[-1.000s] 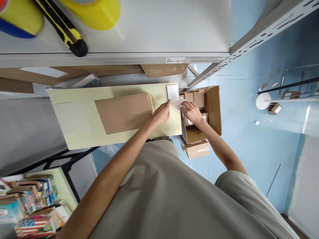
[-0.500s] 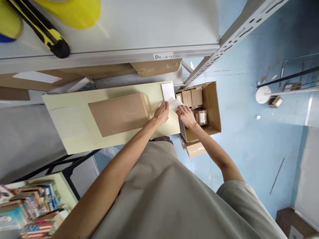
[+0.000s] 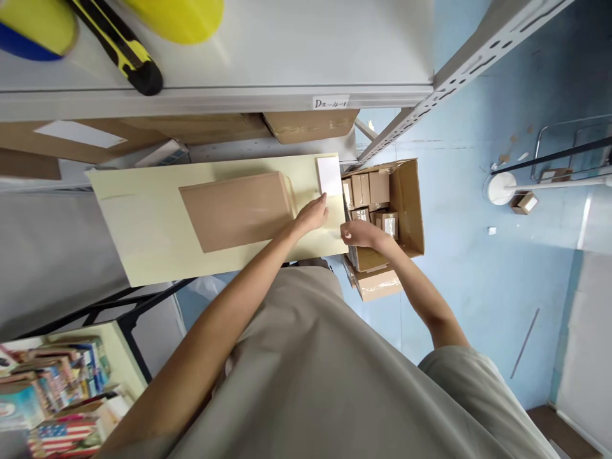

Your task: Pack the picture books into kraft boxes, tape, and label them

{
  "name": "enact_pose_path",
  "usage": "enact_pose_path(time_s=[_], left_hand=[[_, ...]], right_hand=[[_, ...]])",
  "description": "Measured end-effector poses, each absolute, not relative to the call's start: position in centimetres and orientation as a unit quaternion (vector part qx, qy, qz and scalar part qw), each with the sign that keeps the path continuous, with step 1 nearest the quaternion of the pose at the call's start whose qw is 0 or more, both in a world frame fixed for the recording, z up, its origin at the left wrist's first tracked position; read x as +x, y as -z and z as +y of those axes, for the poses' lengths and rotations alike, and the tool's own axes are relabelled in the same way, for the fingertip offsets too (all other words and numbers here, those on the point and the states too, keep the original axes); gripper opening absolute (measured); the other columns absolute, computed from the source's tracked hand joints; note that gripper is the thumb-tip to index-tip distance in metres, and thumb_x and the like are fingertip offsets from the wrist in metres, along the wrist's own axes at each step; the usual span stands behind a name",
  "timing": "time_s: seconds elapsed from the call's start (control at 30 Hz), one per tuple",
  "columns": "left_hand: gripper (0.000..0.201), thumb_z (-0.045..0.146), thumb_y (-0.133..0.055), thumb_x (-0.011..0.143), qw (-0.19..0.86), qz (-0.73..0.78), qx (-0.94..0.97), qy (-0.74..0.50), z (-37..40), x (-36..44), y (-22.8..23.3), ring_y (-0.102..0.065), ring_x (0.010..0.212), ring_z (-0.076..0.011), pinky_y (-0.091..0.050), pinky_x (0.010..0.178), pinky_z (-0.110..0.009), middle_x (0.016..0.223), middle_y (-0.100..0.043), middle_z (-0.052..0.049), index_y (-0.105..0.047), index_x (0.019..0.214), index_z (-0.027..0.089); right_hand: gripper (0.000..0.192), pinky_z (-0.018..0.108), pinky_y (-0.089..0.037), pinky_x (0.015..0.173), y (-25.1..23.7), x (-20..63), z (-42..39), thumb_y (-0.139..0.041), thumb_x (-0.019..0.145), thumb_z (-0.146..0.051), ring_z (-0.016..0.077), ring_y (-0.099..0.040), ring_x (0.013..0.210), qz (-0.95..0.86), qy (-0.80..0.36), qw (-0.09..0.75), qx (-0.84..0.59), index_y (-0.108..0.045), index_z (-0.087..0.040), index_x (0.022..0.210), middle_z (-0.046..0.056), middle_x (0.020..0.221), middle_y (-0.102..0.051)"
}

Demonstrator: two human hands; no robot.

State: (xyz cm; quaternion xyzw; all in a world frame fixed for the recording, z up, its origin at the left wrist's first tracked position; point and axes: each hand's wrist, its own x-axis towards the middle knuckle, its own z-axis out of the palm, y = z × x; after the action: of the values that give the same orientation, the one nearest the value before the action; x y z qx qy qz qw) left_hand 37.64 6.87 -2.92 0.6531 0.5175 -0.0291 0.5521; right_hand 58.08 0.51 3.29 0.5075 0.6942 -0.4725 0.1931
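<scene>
A: Progress? Brown parcel (image 3: 238, 210) lies flat on the pale bench (image 3: 143, 229), long axis left-right; white label (image 3: 329, 176) not yet on it.

B: Left hand (image 3: 312, 215) flat, fingers spread, empty, beside the parcel's right end. Right hand (image 3: 359, 233) loosely curled at the bench edge; contents unclear.

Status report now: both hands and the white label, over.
Left hand flat on cream board, below white label. Right hand at board edge, grip unclear. Nothing between.

A stockroom or packing area: labelled metal shelving (image 3: 329, 102) above the hands, an open carton (image 3: 406, 204) of small boxes beside them, tape rolls (image 3: 176, 16) overhead
</scene>
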Motion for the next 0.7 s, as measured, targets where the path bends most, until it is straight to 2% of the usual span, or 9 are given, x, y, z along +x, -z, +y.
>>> enact_pose_path(time_s=[0.03,0.1,0.13,0.2,0.3,0.43,0.7], left_hand=[[0.06,0.047,-0.063,0.112,0.611,0.517,0.599,-0.026,6.3,36.6,2.2,-0.066,0.156,-0.0401,-0.051,0.131,-0.054,0.167,-0.066,-0.029,-0.065,0.16,0.011],[0.073,0.077,-0.06,0.108,0.721,0.493,0.471,-0.123,5.0,33.9,0.4,-0.077,0.139,-0.0404,-0.06,0.12,-0.055,0.148,-0.079,-0.027,-0.077,0.141,0.015],[0.08,0.087,-0.06,0.102,0.76,0.476,0.413,-0.16,4.3,32.2,-0.7,-0.08,0.135,-0.041,-0.063,0.116,-0.055,0.143,-0.081,-0.026,-0.08,0.135,0.016],[0.084,0.091,-0.068,0.095,0.787,0.462,0.342,-0.223,3.0,28.9,-3.0,-0.081,0.131,-0.0415,-0.066,0.11,-0.054,0.138,-0.084,-0.025,-0.083,0.131,0.016],[0.079,0.083,-0.082,0.089,0.776,0.467,0.311,-0.287,1.5,24.9,-6.6,-0.086,0.121,-0.0393,-0.069,0.107,-0.054,0.127,-0.087,-0.023,-0.085,0.13,0.015],[0.069,0.071,-0.092,0.087,0.724,0.498,0.354,-0.321,0.7,21.7,-10.0,-0.088,0.11,-0.0354,-0.072,0.105,-0.055,0.114,-0.089,-0.017,-0.086,0.128,0.016],[0.058,0.071,-0.096,0.082,0.653,0.533,0.44,-0.309,0.0,16.6,-13.4,-0.089,0.097,-0.0325,-0.076,0.096,-0.049,0.097,-0.088,-0.011,-0.086,0.1,0.017]], right_hand=[[0.013,0.033,-0.065,0.091,-3.8,58.5,0.6,-0.075,0.099,-0.014,0.0245,-0.085,0.1,0.67,0.511,0.091,0.531,-0.084,-0.019,0.108,0.01,0.108,-0.089],[0.011,0.033,-0.066,0.086,-4.9,59.1,0.9,-0.076,0.101,-0.027,0.0224,-0.084,0.093,0.594,0.548,-0.129,0.574,-0.081,-0.019,0.107,0.008,0.101,-0.088],[0.017,0.033,-0.066,0.083,-5.4,59.3,1.1,-0.078,0.1,-0.035,0.0218,-0.083,0.089,0.557,0.548,-0.212,0.587,-0.08,-0.02,0.107,0.007,0.098,-0.088],[0.029,0.032,-0.064,0.074,-6.5,59.0,1.6,-0.084,0.095,-0.047,0.0205,-0.08,0.083,0.504,0.541,-0.313,0.596,-0.079,-0.02,0.106,0.006,0.094,-0.086],[0.037,0.029,-0.061,0.066,-8.0,57.4,2.4,-0.091,0.09,-0.054,0.0176,-0.074,0.076,0.473,0.54,-0.363,0.594,-0.08,-0.021,0.103,0.004,0.088,-0.084],[0.04,0.03,-0.062,0.065,-10.0,54.2,3.3,-0.096,0.088,-0.056,0.0168,-0.072,0.073,0.492,0.539,-0.374,0.572,-0.08,-0.022,0.102,0.002,0.086,-0.082],[0.039,0.03,-0.063,0.067,-12.4,48.6,3.5,-0.095,0.09,-0.055,0.0172,-0.072,0.076,0.533,0.543,-0.35,0.547,-0.079,-0.023,0.103,0.001,0.085,-0.079]])
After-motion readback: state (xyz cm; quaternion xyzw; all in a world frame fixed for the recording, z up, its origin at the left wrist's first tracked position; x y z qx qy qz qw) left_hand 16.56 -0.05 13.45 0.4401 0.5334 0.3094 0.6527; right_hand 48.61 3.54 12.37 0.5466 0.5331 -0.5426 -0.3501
